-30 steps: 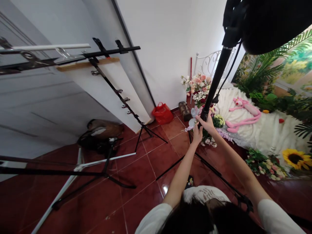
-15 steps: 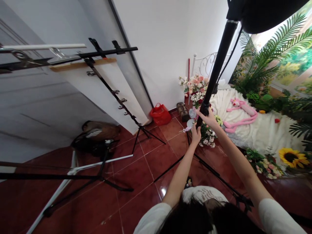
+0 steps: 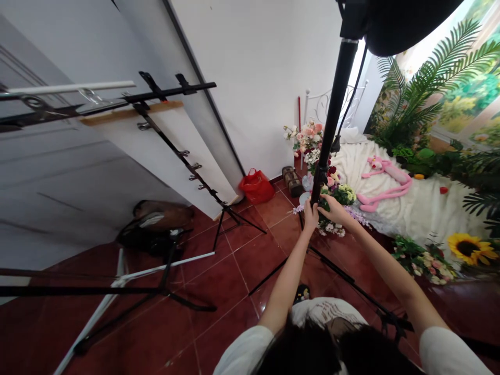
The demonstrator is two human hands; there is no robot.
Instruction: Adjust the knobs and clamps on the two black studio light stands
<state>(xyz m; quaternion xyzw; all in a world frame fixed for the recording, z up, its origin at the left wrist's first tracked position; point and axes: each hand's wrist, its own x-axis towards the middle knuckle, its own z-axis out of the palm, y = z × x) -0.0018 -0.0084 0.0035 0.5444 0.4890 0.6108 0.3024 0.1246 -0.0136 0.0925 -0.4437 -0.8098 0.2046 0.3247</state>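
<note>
In the centre-right of the frame, the black light stand (image 3: 333,114) is being gripped low on its pole by the left hand (image 3: 311,215), its fingers wrapping around the tube. The right hand (image 3: 334,210) is being held just beside it, fingers partly curled; whether the pole is being pinched by them cannot be told.

Tipping seems the main risk, since a bulky black lamp head (image 3: 406,26) is being carried at the top right; an uneven pull low down could cause it. Were the collar (image 3: 321,174) being left loose, the upper tube could drop onto the fingers. The hanging cable (image 3: 353,96) could be snagged, and the flowers (image 3: 308,138) behind the pole could be knocked by a swing.

Near the middle, a red plastic bag (image 3: 257,187) is standing open-topped, its contents not being shown clearly. Beside it, a brown trunk-shaped case (image 3: 292,181) is resting, its inside being hidden.
</note>
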